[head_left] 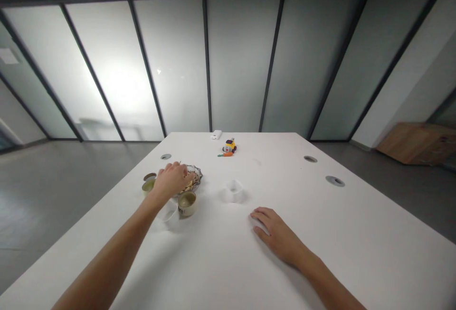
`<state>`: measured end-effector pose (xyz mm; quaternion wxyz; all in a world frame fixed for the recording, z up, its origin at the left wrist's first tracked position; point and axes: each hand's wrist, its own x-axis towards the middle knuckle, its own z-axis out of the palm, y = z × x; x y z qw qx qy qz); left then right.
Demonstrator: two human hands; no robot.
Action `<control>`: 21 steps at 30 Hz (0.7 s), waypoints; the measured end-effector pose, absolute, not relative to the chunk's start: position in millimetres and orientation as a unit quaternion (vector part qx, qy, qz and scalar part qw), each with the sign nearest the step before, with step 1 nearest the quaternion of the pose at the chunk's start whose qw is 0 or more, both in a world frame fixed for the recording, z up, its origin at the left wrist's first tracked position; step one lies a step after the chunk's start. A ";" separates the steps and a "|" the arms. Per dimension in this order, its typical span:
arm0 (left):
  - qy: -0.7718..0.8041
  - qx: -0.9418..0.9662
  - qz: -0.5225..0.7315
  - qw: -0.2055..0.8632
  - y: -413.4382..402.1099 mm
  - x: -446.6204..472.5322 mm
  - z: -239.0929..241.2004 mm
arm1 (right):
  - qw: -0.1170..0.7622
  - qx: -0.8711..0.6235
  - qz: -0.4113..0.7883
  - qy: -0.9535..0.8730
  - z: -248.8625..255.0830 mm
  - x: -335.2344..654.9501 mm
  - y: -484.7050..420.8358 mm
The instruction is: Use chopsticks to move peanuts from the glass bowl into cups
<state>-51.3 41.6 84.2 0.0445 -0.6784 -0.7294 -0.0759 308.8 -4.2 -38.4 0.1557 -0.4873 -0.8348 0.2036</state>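
Over the dish (200, 175), seemingly set left for easy reach, the left hand (172, 178) is half-curled, hold unclear; the right hand (277, 235) is open, empty.

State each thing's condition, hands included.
Left hand: fingers lowered, grip unclear
Right hand: empty, loosely curled
Silvery dish: holding pale pieces
Near green cup: upright, open
Far green cup: upright, half-hidden
Left translucent cup: upright, open
Middle translucent cup: upright, open
Toy vehicle: on its wheels
Toy carrot: lying down
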 end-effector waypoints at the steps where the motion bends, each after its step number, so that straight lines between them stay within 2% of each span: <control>1: -0.747 -0.662 -0.040 0.046 37.1 -64.4 82.0 | 0.158 -0.487 0.200 -0.836 -39.9 308.7 -3.2; 6: -0.783 -0.621 0.008 0.029 24.8 -98.1 62.7 | 0.172 -0.482 0.187 -0.838 -48.5 309.5 1.5; 16: -0.802 -0.597 -0.006 -0.013 35.3 -100.8 54.2 | 0.163 -0.480 0.184 -0.842 -44.2 310.1 -1.0; 21: -0.798 -0.601 0.025 -0.027 45.2 -101.8 50.6 | 0.172 -0.475 0.191 -0.842 -44.3 309.1 -1.4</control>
